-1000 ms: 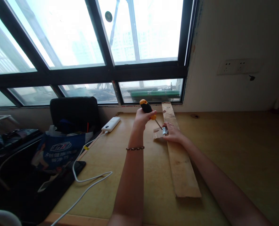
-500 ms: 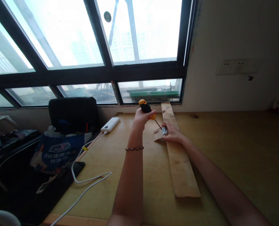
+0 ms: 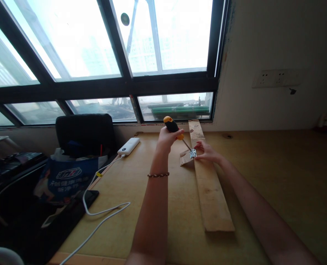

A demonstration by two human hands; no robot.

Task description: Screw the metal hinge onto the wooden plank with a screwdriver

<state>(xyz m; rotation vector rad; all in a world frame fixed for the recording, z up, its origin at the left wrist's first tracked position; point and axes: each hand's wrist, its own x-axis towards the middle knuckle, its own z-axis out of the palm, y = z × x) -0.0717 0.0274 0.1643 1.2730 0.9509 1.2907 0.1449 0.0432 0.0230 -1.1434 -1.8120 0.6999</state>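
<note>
My left hand [image 3: 169,138] is closed around the yellow-and-black handle of a screwdriver [image 3: 172,125]. The shaft slants down to the right, its tip at a silver metal hinge [image 3: 193,153]. The hinge bridges a small wooden piece [image 3: 185,158] and a long wooden board [image 3: 211,195]. Over the board, my right hand [image 3: 207,152] curves its thumb and fingers about the hinge's right side, the fingertips at its edges. Whether they press firmly cannot be made out. Any screw under the tip is too small to see.
A white power bank [image 3: 128,146] with a white cable [image 3: 108,216] lies on the table [image 3: 111,235] to the left. Beyond the table's left edge are a black chair [image 3: 84,132] and a blue bag [image 3: 66,180]. A window runs behind the table.
My right hand has drawn slightly to the right and its fingers have spread, leaving more of the hinge visible. My left hand and the screwdriver have barely shifted.
</note>
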